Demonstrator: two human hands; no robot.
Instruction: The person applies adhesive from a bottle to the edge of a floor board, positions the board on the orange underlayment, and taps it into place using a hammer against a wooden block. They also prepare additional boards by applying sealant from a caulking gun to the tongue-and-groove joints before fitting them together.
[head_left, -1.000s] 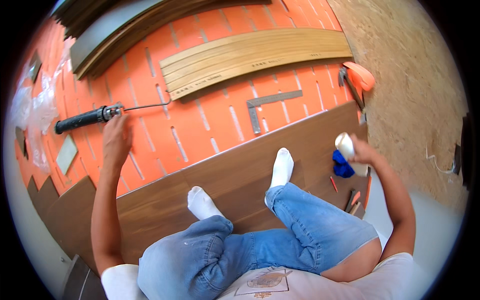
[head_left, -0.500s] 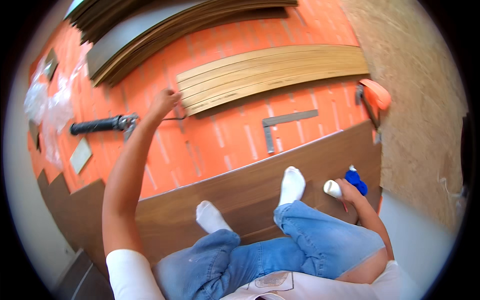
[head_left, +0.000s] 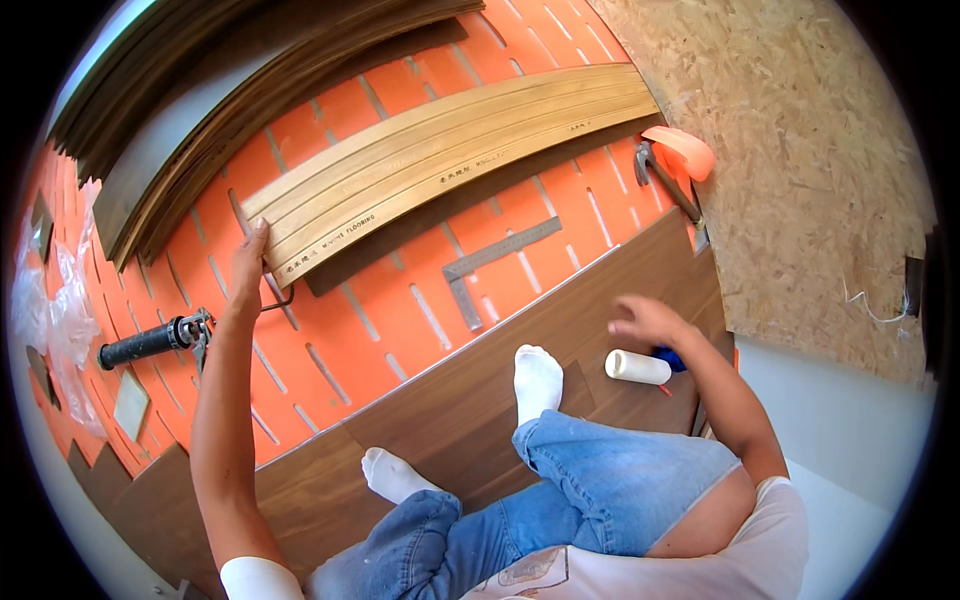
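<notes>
The left hand (head_left: 252,262) alone grasped the board (head_left: 455,145) by its end, and the right hand (head_left: 650,325) hung empty near the brown floor's (head_left: 460,400) right edge, so the board might slip.

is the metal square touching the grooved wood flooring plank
Apart. The head view shows a strip of orange underlay between the metal square and the grooved wood flooring plank.
</notes>
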